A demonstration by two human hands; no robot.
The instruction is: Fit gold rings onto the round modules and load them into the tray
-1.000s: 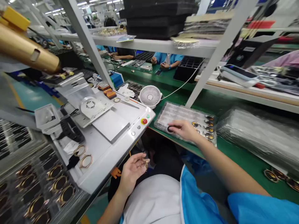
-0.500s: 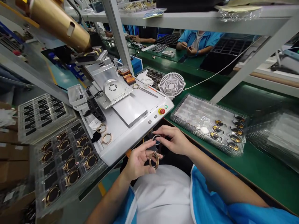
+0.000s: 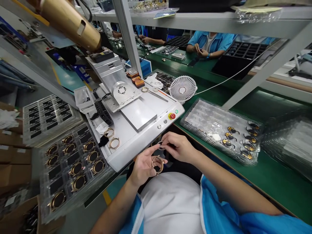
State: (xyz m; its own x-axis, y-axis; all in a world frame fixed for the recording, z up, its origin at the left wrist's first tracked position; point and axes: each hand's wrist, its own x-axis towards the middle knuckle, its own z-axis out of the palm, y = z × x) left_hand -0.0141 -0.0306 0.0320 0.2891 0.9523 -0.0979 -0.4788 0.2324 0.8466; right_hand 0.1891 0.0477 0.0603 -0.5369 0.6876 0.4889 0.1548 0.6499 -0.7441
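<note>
There were 2 hands at work, and each of them held 1 ring. The left hand [image 3: 140, 167] carried a gold-coloured ring [image 3: 161, 166], its fingers [image 3: 153, 150] curled on the rim, except 1 which was stretched forward. The right hand [image 3: 179, 148] had its fingers pinching a thin ring [image 3: 158, 143], just above the first ring; whether the stretched finger touched this thin ring, I could not tell. Both rings were in front of the body, near the edge of the white surface [image 3: 126, 148]. The gold-coloured ring was round and shiny, with small projections on its outside and a dark inner part.

On the white surface lay 2 more gold rings [image 3: 114, 148] side by side, and a smooth grey metal plate [image 3: 140, 113]. Its front edge carried 1 red button [image 3: 173, 116].

At the left, a clear plastic tray [image 3: 45, 175] contained 10 round black discs [image 3: 79, 182] with gold rims. On the green surface [image 3: 273, 195] at the right, another clear tray [image 3: 195, 113] held 8 dark discs [image 3: 250, 139] with yellow shine: 5 in 1 row, 3 in the other. Near it stood 1 round white fan [image 3: 182, 88] with thin ribs.
</note>
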